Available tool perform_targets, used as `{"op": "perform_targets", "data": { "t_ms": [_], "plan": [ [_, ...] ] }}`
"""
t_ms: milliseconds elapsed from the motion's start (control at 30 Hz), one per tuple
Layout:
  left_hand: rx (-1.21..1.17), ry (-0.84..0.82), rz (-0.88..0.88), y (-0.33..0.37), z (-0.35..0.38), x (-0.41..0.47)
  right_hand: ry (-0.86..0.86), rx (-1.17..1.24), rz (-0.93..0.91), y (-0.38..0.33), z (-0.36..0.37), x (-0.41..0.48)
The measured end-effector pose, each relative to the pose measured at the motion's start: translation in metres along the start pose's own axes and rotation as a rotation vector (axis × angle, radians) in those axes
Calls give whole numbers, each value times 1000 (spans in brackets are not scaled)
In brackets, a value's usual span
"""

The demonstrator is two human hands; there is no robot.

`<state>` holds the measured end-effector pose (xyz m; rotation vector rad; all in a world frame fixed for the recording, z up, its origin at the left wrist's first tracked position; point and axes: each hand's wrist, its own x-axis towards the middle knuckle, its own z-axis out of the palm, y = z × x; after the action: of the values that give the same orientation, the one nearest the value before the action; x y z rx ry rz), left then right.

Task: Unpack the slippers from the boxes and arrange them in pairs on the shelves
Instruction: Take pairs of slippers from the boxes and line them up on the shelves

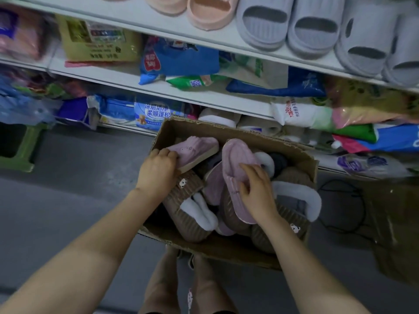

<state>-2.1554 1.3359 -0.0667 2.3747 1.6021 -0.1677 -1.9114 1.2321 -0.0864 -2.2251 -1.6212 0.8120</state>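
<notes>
blue-white pack (150,114): "深层洁净 柔顺蓬松" | yellow box (99,39), white bag (297,114): print too blurred to read

Head view, looking steeply down, close over box (238,250), shelves (204,96) ahead

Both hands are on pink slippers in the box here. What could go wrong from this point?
1. The left hand grips the left pink slipper and the right hand holds the right pink slipper, but a third pink slipper lies underneath, so the pair may be mismatched.
2. Brown slippers are piled loosely around them; lifting may drag one out of the box.
3. Grey slides crowd the top shelf near its edge; one could get knocked off.
</notes>
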Motion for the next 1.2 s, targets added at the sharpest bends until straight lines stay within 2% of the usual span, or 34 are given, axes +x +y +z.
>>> {"op": "perform_targets", "data": {
  "t_ms": [100, 167, 233, 300, 400, 467, 533, 700, 767, 867, 1000, 1200],
  "plan": [
    [-3, 85, 37, 21, -8, -32, 90, -60, 97, 10, 3, -9],
    [-39, 99, 51, 36, 2, -58, 0, -59, 229, 21, 10, -13],
    [-107, -6, 0, 43, 22, -73, -113, -7, 291, 28, 17, -13],
    [-208, -85, -85, 40, 40, -75, -178, 82, 283, 33, 19, -9],
    [-309, -74, -191, 31, 51, -61, -281, 261, 247, 35, 13, -6],
    [-431, -150, -301, 25, 50, -50, -371, 346, 217, 34, 14, -11],
    [-545, -222, -327, 23, 46, -42, -403, 390, 199, 30, 21, -20],
    [-759, -286, -348, 22, 30, -26, -259, 416, 259, 22, 27, -26],
    [-884, -288, -414, 19, 23, -27, -235, 445, 249, 20, 15, -30],
    [-990, -269, -422, 19, 6, -36, -210, 444, 221, 15, -12, -35],
    [-1028, -151, -375, 25, -26, -54, -142, 412, 155, -4, -58, -44],
    [-1203, 52, -265, 37, -87, -76, 18, 439, 7, -47, -126, -59]
  ]
}}
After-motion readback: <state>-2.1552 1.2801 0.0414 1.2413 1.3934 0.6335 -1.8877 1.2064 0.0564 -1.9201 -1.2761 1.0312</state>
